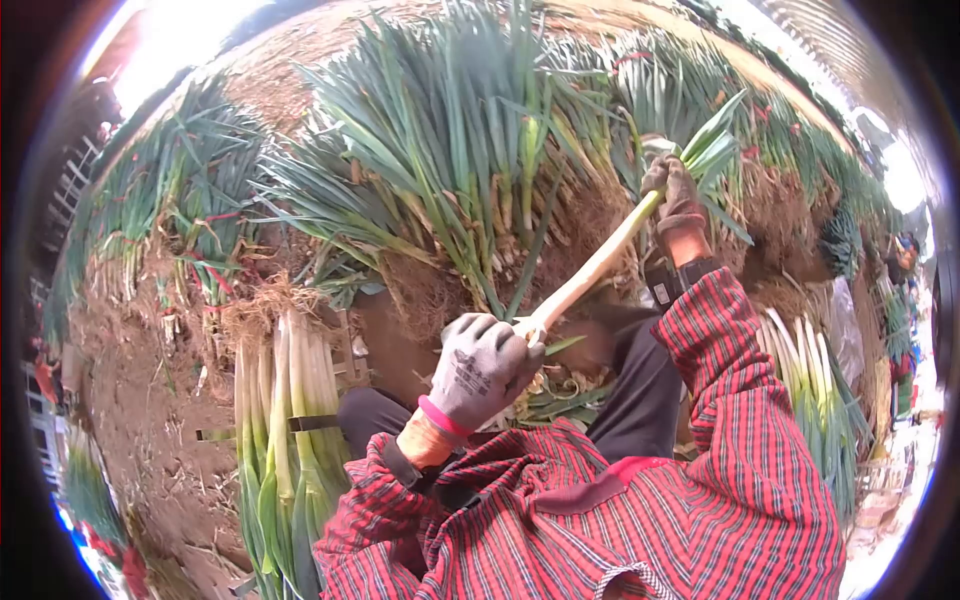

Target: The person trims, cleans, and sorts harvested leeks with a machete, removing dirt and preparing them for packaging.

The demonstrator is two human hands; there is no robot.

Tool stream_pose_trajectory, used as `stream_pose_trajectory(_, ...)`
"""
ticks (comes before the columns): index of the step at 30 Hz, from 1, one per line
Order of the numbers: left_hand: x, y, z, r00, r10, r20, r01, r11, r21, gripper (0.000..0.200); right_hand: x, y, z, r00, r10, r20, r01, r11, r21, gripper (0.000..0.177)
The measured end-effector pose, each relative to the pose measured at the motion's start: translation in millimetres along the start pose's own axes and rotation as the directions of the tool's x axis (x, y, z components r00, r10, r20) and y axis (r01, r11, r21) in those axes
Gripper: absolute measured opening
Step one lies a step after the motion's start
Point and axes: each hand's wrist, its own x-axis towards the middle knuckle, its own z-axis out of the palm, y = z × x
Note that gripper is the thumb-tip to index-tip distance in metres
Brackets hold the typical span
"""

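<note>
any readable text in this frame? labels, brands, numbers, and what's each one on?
Grey glove on the left hand: dark print on its back, too blurred to read.
Dark wristband below the right hand: small pale mark, too small to read.
Green onion gripped by both hands, and the striped shirt: no text visible.
Nothing is legible enough to quote.

Leek (590, 270): root end hidden inside the closed left grip (480, 365); a stretch of the upper stalk is covered by the right grip (675, 205) clasped round it. Bundle (290, 430), lower left: leaf ends cut off by the round picture edge; second bundle (815, 400) partly behind the sleeve (740, 420). Far right, a figure (905, 260) too small and blurred to tell; upper left lost in glare (170, 40).
</note>
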Motion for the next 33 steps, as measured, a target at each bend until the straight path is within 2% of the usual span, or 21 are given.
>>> stream_pose_trajectory(3,-3,1,-9,0.999,-0.033,-0.018,0.032,0.997,-0.069,0.017,9,14,12,0.998,0.043,0.035,-0.043,0.999,0.022,0.004)
stream_pose_trajectory(5,-6,7,-18,0.997,-0.077,-0.001,0.076,0.992,-0.101,0.020,6,17,28,1.000,0.007,-0.018,-0.008,0.999,-0.035,0.008)
stream_pose_trajectory(6,-10,7,-19,0.993,-0.112,-0.025,0.107,0.984,-0.143,0.023,6,16,35,1.000,0.004,0.020,-0.002,0.996,-0.089,0.010)
stream_pose_trajectory(9,-42,11,-53,0.982,-0.157,0.102,0.172,0.971,-0.167,0.025,54,-7,17,0.901,-0.327,-0.284,0.260,0.933,-0.249,0.011)
stream_pose_trajectory(11,-70,-1,-53,0.967,-0.251,0.032,0.253,0.956,-0.150,0.020,78,-39,2,0.862,-0.339,-0.377,0.273,0.937,-0.219,0.010)
stream_pose_trajectory(12,-83,-19,-41,0.965,-0.256,0.055,0.260,0.962,-0.081,0.010,82,-48,6,0.843,-0.356,-0.403,0.308,0.934,-0.180,0.009)
stream_pose_trajectory(13,-71,-22,-33,0.957,-0.288,-0.027,0.288,0.957,0.033,0.023,75,-49,18,0.820,-0.398,-0.410,0.406,0.911,-0.073,0.010)
stream_pose_trajectory(15,-57,-35,-12,0.926,-0.360,-0.111,0.375,0.910,0.176,0.034,69,-42,42,0.838,-0.425,-0.341,0.430,0.901,-0.066,0.009)
stream_pose_trajectory(17,-40,-53,4,0.927,-0.345,-0.149,0.351,0.936,0.014,0.036,54,-35,59,0.890,-0.381,-0.251,0.383,0.923,-0.046,0.008)
stream_pose_trajectory(18,-32,-59,10,0.924,-0.345,-0.167,0.338,0.939,-0.068,0.038,50,-30,64,0.881,-0.425,-0.209,0.394,0.902,-0.175,0.013)
stream_pose_trajectory(20,-9,-52,-1,0.855,-0.496,0.152,0.491,0.868,0.073,0.034,49,-29,66,0.864,-0.503,0.032,0.492,0.829,-0.266,0.013)
stream_pose_trajectory(21,-3,-50,-8,0.758,-0.585,0.289,0.560,0.810,0.173,0.032,55,-27,69,0.835,-0.524,0.169,0.550,0.782,-0.295,0.012)
stream_pose_trajectory(23,-11,-51,2,0.925,-0.374,0.068,0.363,0.922,0.132,0.043,54,-17,75,0.880,-0.342,0.328,0.463,0.773,-0.434,0.018)
stream_pose_trajectory(25,-3,-31,-10,0.971,-0.218,-0.095,0.235,0.941,0.244,0.051,17,5,101,0.861,-0.217,0.460,0.489,0.600,-0.633,0.020)
stream_pose_trajectory(26,5,-21,-18,0.975,-0.182,-0.128,0.207,0.952,0.226,0.054,3,11,116,0.839,-0.160,0.520,0.526,0.485,-0.699,0.021)
stream_pose_trajectory(27,11,-12,-30,0.978,-0.138,-0.156,0.169,0.965,0.203,0.057,-10,22,134,0.763,-0.065,0.643,0.624,0.332,-0.708,0.025)
stream_pose_trajectory(28,13,-4,-48,0.985,-0.075,-0.153,0.121,0.940,0.318,0.055,-31,38,151,0.679,0.043,0.733,0.717,0.174,-0.675,0.030)
stream_pose_trajectory(30,20,8,-86,0.992,0.064,-0.113,0.004,0.852,0.523,0.053,-105,64,190,0.427,0.206,0.880,0.728,0.499,-0.470,0.034)
stream_pose_trajectory(31,20,9,-105,0.997,0.025,-0.076,0.030,0.767,0.641,0.051,-134,76,206,0.279,0.274,0.920,0.653,0.649,-0.391,0.035)
stream_pose_trajectory(32,15,8,-128,0.999,-0.016,-0.046,0.045,0.667,0.744,0.050,-157,93,223,0.103,0.331,0.938,0.501,0.797,-0.337,0.036)
stream_pose_trajectory(33,6,6,-151,0.998,-0.061,-0.022,0.052,0.555,0.830,0.048,-175,108,240,-0.023,0.368,0.929,0.464,0.828,-0.316,0.037)
